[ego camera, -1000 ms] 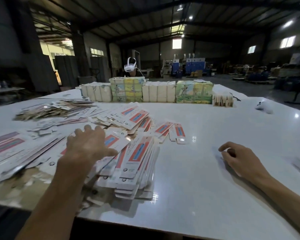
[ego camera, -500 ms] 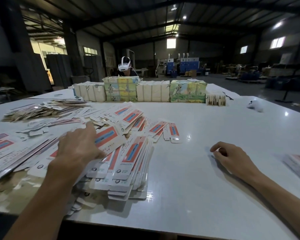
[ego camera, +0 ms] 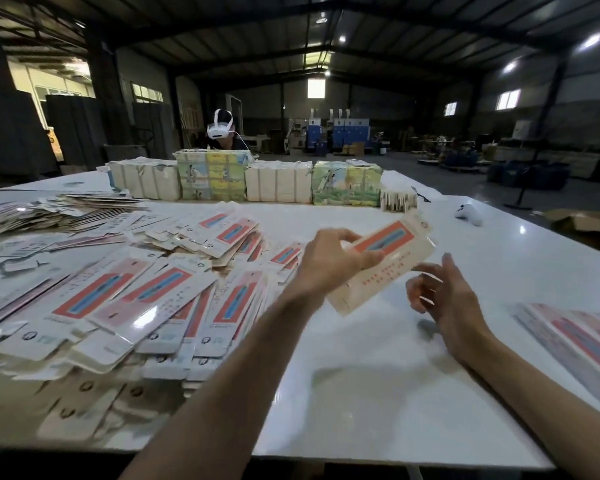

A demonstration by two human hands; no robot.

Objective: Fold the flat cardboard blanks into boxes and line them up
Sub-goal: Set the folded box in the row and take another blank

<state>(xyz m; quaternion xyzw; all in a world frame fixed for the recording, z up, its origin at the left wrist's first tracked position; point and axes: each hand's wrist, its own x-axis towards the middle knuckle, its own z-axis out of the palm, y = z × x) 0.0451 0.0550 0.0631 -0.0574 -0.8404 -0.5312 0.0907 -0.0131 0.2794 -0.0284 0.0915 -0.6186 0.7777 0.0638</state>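
Note:
My left hand (ego camera: 333,259) holds a long flat cardboard blank (ego camera: 385,268), white with a red and blue panel, lifted above the white table (ego camera: 361,393) and slanting up to the right. My right hand (ego camera: 440,296) hovers just right of the blank's lower half, fingers loosely spread, holding nothing. A big loose pile of the same blanks (ego camera: 146,299) covers the table's left side. A few finished flat boxes (ego camera: 575,337) lie at the right edge.
Wrapped bundles (ego camera: 278,181) stand in a row along the far side of the table, with a small stack (ego camera: 397,200) at their right end. A person in a white headset (ego camera: 220,129) sits behind them. A white controller (ego camera: 468,213) lies far right.
My left hand took one blank off the pile and carried it right and up over the bare table. My right hand lifted from the table and moved toward the blank.

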